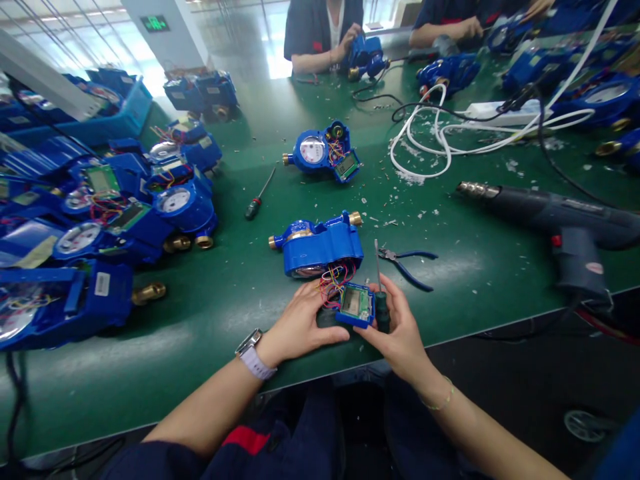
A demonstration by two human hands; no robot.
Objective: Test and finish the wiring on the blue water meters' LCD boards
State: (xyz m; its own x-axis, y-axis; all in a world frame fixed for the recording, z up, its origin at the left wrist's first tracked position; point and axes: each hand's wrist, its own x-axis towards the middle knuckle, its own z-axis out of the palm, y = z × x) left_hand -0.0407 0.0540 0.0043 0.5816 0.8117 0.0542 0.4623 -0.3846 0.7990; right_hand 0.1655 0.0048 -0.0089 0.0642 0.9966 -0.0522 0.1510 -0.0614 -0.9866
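A blue water meter (323, 250) lies on its side on the green bench, brass fittings at both ends. Red, yellow and white wires run from it to a small blue display module (356, 304) with a grey screen and a green circuit board. My left hand (305, 320) rests beside the wires, thumb apart from the fingers; its fingertips are partly hidden. Within my right hand (397, 330) a screwdriver (382, 312) stands nearly upright, blade up and dark green handle in the fingers. The right thumb touches the module's lower edge.
Blue-handled cutters (411, 263) lie right of the meter. Beyond are another screwdriver (254, 208) and an open meter (315, 151). Many meters (120, 207) crowd the left. A heat gun (555, 217) and a white cable (445, 150) occupy the right. Co-workers' hands (350, 40) work opposite.
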